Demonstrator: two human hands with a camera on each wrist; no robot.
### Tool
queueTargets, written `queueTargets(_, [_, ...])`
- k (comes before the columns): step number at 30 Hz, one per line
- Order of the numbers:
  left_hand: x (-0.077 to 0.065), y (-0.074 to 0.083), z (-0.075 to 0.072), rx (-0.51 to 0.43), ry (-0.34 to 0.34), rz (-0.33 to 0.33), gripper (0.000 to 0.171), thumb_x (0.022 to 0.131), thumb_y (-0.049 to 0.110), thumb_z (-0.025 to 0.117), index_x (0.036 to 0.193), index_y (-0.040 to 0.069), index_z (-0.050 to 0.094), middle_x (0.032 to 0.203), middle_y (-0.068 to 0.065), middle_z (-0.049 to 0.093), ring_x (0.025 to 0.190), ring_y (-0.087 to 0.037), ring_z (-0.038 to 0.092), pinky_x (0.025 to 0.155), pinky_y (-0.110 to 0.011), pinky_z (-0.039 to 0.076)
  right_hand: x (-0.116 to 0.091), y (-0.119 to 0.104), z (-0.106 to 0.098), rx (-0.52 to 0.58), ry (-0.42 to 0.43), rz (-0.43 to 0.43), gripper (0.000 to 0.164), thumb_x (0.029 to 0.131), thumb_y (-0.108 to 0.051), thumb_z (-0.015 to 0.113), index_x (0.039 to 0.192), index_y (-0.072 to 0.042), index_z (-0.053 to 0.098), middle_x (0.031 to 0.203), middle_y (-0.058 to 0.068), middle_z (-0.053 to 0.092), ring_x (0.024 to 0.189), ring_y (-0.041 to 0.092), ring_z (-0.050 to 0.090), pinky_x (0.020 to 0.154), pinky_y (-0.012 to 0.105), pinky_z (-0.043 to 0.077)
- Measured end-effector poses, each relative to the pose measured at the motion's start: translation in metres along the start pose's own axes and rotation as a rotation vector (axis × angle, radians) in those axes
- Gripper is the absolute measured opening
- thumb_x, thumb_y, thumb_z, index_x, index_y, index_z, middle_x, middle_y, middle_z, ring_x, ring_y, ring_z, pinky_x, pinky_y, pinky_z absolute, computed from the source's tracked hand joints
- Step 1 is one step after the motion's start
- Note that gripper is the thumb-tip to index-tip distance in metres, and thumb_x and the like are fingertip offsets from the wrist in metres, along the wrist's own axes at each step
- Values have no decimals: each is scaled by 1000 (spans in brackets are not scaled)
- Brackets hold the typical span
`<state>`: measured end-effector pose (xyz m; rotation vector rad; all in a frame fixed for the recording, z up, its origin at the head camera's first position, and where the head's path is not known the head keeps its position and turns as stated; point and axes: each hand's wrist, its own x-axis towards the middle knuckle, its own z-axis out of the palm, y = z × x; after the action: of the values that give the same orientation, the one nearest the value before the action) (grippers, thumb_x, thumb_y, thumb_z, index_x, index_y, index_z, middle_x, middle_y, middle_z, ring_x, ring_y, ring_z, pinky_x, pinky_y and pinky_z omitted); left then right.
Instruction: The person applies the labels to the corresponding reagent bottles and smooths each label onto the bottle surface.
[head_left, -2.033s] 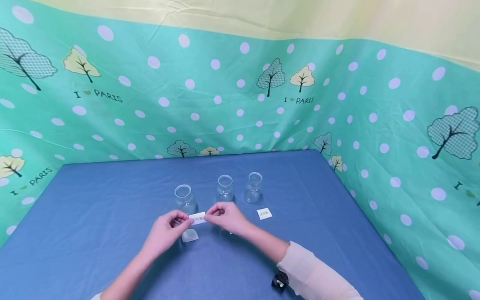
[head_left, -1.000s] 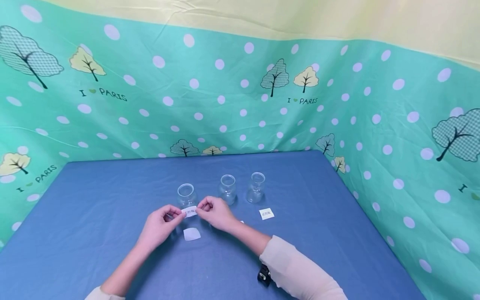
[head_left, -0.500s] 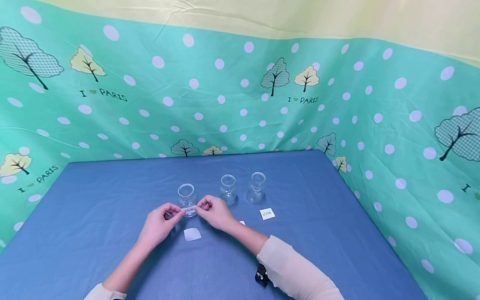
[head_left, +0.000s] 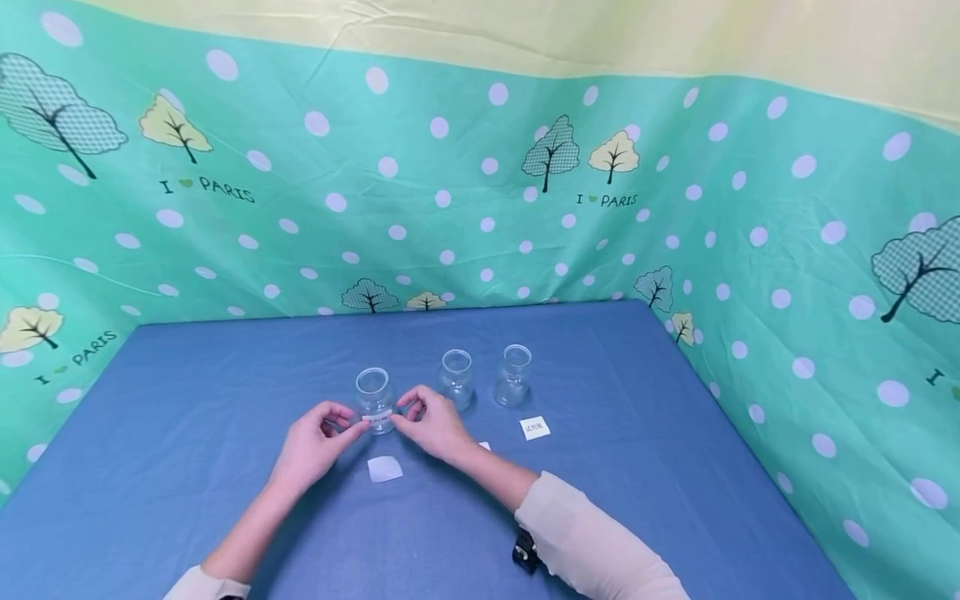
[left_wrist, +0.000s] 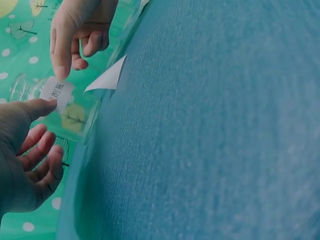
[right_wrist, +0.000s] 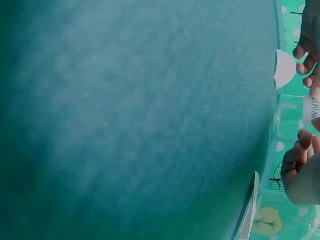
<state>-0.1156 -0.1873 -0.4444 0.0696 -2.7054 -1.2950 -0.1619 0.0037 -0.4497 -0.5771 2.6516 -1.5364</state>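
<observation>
A clear glass jar (head_left: 372, 398) stands upright at the left of a row of jars. A white label (left_wrist: 56, 93) with printed characters lies against its front. My left hand (head_left: 310, 446) presses the label's left end with an outstretched thumb, its other fingers loosely bent beside the jar. At the right end, my right hand (head_left: 437, 427) touches the label with its thumb tip, fingers spread away from it. In the right wrist view both hands and the label (right_wrist: 311, 110) show at the right edge, partly cut off.
A white curled paper piece (head_left: 385, 469) lies in front of the jar. Two more glass jars (head_left: 457, 388) stand to the right. A printed label square (head_left: 535, 428) lies before the far right jar; another paper corner (head_left: 485, 446) peeks past my right forearm. Blue cloth covers the table (head_left: 630, 500).
Both hands have carried the label from in front of the jar onto its side. Their fingers have since loosened from pinching its ends, leaving the thumbs on it.
</observation>
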Motion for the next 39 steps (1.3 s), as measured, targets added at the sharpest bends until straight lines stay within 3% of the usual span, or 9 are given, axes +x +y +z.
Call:
queueTargets(5, [4, -3, 0, -53, -19, 21, 58, 77, 32, 77, 119, 3, 51, 112, -18, 62, 95, -29, 63, 76, -30, 53, -1, -3, 0, -7, 11, 19, 39, 76, -26, 77, 107, -13, 57, 78, 2, 61, 66, 5, 51, 61, 16, 42])
queueTargets(9, [7, -5, 2, -132, -64, 52, 67, 78, 31, 76, 129, 2, 45, 123, -22, 57, 105, -34, 61, 85, -40, 53, 1, -5, 2, -27, 6, 29, 57, 74, -31, 79, 122, -12, 55, 81, 2, 62, 68, 6, 54, 65, 17, 44])
queueTargets(19, [12, -11, 0, -188, -92, 98, 56, 82, 27, 72, 128, 2, 52, 120, -22, 61, 101, -34, 65, 81, -33, 54, 6, -6, 0, -7, -19, 35, 52, 77, -34, 75, 122, -13, 61, 80, 0, 65, 65, 5, 54, 54, 15, 42])
queueTargets(24, [8, -5, -8, -192, -103, 115, 49, 84, 21, 69, 127, 1, 55, 118, -22, 62, 98, -32, 66, 77, -20, 53, 7, -1, -2, 112, -73, 88, 49, 78, -33, 74, 124, -18, 61, 83, 1, 67, 56, 19, 58, 49, 21, 48])
queueTargets(27, [8, -7, -8, -196, -105, 122, 47, 85, 19, 68, 126, 2, 56, 119, -20, 63, 97, -29, 66, 74, -15, 51, 8, 2, -5, 167, -111, 112, 48, 80, -33, 72, 125, -20, 61, 85, 1, 67, 50, 19, 57, 48, 25, 50])
queueTargets(31, [13, -21, -5, -222, -119, 130, 49, 85, 21, 69, 128, 3, 55, 120, -21, 62, 98, -28, 66, 75, -16, 52, 8, 6, -8, 184, -142, 107, 49, 82, -29, 71, 128, -19, 58, 85, 2, 68, 44, 11, 51, 48, 27, 50])
queueTargets(35, [13, -21, -1, -212, -138, 97, 59, 81, 22, 73, 131, 0, 50, 120, -23, 60, 101, -33, 65, 78, -21, 53, 6, 5, -7, 138, -165, 102, 58, 80, -27, 73, 132, -15, 52, 86, 2, 69, 46, 11, 53, 48, 26, 49])
queueTargets(39, [12, -16, 4, -135, -115, 61, 68, 77, 28, 76, 131, -2, 47, 118, -22, 61, 99, -32, 65, 79, -30, 55, 7, 2, -3, 34, -163, 72, 63, 78, -28, 76, 132, -12, 50, 86, 1, 68, 52, 5, 55, 50, 20, 48])
